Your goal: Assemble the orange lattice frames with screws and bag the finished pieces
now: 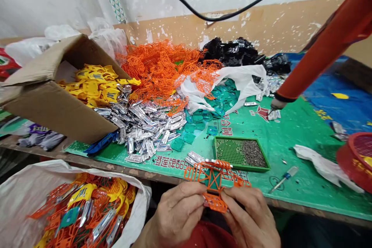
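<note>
At the table's front edge, my left hand (180, 210) and my right hand (250, 213) pinch an orange plastic lattice frame (214, 176) from both sides. Its lower end lies between my fingertips; the upper part spreads out toward the table. A dark strip crosses the frame between my thumbs. Just beyond it stands a green tray (241, 153), its right part filled with tiny dark metal pieces. Close by on the left lie silvery metal plates (194, 157) and teal plastic pieces (186, 137). A screwdriver (284, 179) with a clear handle rests to the right.
Orange frames (162, 66) are heaped at the back, with black parts (238, 52) beside them. A tipped cardboard box (55, 104) holds yellow parts. At lower left sits a white sack (139, 190) of mixed pieces. Another person's red sleeve (322, 46) reaches in from the right, near a red basket (353, 162).
</note>
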`<state>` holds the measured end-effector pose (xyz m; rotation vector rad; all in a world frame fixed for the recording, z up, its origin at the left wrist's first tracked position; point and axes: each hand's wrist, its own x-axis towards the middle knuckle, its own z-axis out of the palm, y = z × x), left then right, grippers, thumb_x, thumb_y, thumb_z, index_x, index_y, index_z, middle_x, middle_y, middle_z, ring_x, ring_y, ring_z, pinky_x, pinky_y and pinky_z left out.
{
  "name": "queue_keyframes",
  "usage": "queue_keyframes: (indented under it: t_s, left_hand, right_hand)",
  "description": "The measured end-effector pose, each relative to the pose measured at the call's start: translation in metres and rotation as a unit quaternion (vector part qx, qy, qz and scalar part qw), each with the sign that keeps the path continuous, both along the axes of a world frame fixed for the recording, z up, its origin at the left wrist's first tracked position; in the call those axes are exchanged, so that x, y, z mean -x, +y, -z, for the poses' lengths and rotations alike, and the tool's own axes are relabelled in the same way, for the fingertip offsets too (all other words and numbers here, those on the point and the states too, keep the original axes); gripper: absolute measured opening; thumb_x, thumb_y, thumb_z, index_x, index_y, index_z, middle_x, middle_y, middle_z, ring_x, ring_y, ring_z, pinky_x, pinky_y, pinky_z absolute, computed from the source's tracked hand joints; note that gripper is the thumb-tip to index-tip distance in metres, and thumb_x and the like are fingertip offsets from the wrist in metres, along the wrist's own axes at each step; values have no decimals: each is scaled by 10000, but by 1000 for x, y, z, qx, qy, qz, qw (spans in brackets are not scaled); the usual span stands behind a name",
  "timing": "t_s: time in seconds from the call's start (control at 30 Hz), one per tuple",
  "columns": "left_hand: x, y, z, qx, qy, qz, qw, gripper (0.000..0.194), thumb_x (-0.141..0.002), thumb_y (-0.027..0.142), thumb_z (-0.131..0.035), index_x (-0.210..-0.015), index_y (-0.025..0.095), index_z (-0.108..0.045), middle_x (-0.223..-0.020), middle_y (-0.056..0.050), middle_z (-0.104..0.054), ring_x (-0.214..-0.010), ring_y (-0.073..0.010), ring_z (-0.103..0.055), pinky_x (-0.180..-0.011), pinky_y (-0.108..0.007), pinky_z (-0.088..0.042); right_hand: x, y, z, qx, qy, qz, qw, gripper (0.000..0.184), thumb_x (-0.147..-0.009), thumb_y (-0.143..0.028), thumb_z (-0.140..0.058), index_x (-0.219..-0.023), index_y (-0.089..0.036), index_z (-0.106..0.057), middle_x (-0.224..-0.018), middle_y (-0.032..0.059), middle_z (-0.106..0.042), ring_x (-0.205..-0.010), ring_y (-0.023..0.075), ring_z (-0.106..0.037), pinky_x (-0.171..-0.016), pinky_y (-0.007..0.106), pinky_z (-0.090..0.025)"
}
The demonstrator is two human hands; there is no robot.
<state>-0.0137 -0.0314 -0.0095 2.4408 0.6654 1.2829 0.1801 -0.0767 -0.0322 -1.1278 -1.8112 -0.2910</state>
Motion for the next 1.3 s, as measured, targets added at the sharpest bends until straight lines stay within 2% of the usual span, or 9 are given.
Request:
queue_keyframes:
  t_s: [0.23, 0.33, 0.5, 0.63, 0.83, 1.0, 1.1, 1.23, 1.3]
  left_hand:
    - [-5, 1, -4, 13, 21, -38, 999, 232, -861, 37, -516, -1054, 153, -573, -814, -56, -702, -729, -136, -662, -669, -229, -555]
    - [-6, 2, -16, 20, 83, -48, 995, 266, -859, 28, -486, -1067, 142, -606, -761, -52, -679, -652, -141, -621, -577, -234, -515]
    - [-2, 3, -54, 95, 191, -14, 977, 209, -844, 66, -523, -707, 194, -616, -669, -20, -625, -687, -172, -565, -636, -296, -480]
    - [0, 12, -67, 221, 185, 61, 956, 167, -790, 50, -547, -759, 200, -615, -721, 8, -630, -707, -148, -567, -662, -251, -459]
    - [-13, 16, -55, 452, 117, 105, 878, 180, -849, 201, -521, -730, 194, -657, -695, 22, -599, -661, -128, -493, -616, -217, -392]
    - [-15, 16, -37, 641, 15, 128, 757, 253, -818, 397, -578, -823, 158, -663, -704, 17, -534, -663, -125, -426, -624, -235, -352]
    - [-13, 18, -25, 712, -58, 122, 689, 264, -761, 396, -627, -810, 138, -649, -646, 35, -461, -588, -100, -338, -571, -234, -283]
    - [-14, 20, -17, 733, -105, 100, 665, 190, -722, 321, -648, -669, 145, -600, -574, 54, -381, -545, -90, -252, -536, -253, -208]
    - [-15, 21, -16, 735, -123, 98, 660, 198, -708, 316, -651, -631, 150, -574, -567, 52, -382, -540, -89, -252, -538, -260, -198]
  right_hand:
    - [1, 4, -5, -10, 7, -21, 1000, 190, -831, -72, -591, -986, -149, -669, -844, 72, -726, -762, 176, -623, -684, 322, -474]
    - [3, 9, -7, -29, -4, -29, 999, 105, -823, -82, -620, -903, -131, -668, -786, 70, -731, -722, 176, -607, -642, 328, -428]
    - [3, 16, -19, 65, 60, -127, 988, 144, -913, -194, -533, -800, -175, -619, -731, 34, -676, -674, 154, -564, -618, 329, -382]
    - [0, 18, -38, 168, 70, -192, 964, 141, -921, -222, -534, -793, -189, -581, -738, 10, -640, -689, 140, -529, -632, 317, -365]
    - [-2, 25, -51, 318, 108, -222, 915, 260, -967, -280, -448, -727, -188, -482, -709, -16, -538, -706, 125, -482, -677, 299, -389]
    - [-6, 42, -49, 369, 91, -228, 896, 295, -960, -298, -467, -689, -182, -483, -707, -16, -523, -714, 128, -472, -678, 287, -404]
    - [-5, 50, -41, 386, 71, -220, 893, 286, -952, -288, -485, -689, -177, -506, -722, -11, -542, -725, 130, -487, -671, 276, -423]
    - [2, 50, -31, 379, 85, -222, 894, 251, -966, -276, -453, -771, -183, -582, -775, 6, -580, -753, 128, -546, -674, 267, -476]
    - [-8, 50, -33, 319, 103, -181, 925, 170, -951, -301, -483, -947, -201, -620, -926, 41, -613, -861, 153, -590, -701, 285, -514]
